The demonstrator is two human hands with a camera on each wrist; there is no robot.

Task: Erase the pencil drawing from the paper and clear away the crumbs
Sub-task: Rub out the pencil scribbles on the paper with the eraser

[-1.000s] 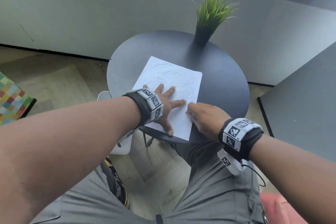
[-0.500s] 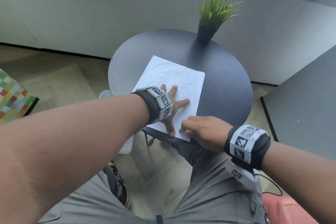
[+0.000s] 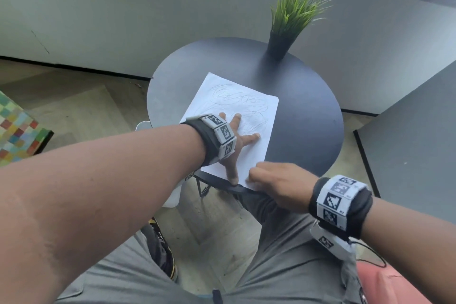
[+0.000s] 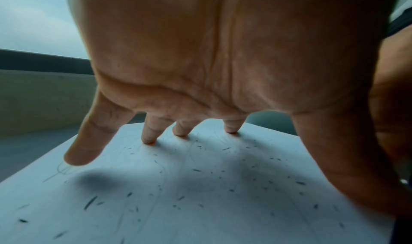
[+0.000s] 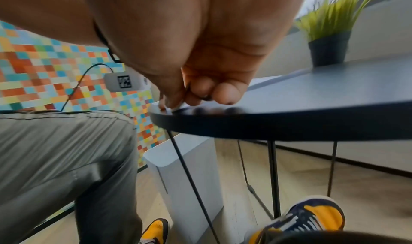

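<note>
A white paper (image 3: 237,106) with faint pencil scribbles (image 3: 244,102) lies on the round dark table (image 3: 308,111). My left hand (image 3: 234,140) presses on its near half, fingers spread and straight. In the left wrist view the fingertips (image 4: 148,140) touch the paper (image 4: 200,203), which is strewn with dark eraser crumbs (image 4: 196,170). My right hand (image 3: 274,182) sits at the paper's near right corner by the table edge, fingers curled. In the right wrist view the thumb and fingers of that hand (image 5: 200,91) pinch a small pale eraser (image 5: 177,107), mostly hidden.
A potted grass plant (image 3: 291,17) stands at the table's far side. A white bin (image 5: 185,168) stands on the floor under the table's left edge. A grey block (image 3: 414,143) rises on the right, a checkered cushion (image 3: 17,128) on the left. My knees are under the near edge.
My right hand has slid toward me and a little left, down to the paper's near corner. The left hand stays spread on the paper.
</note>
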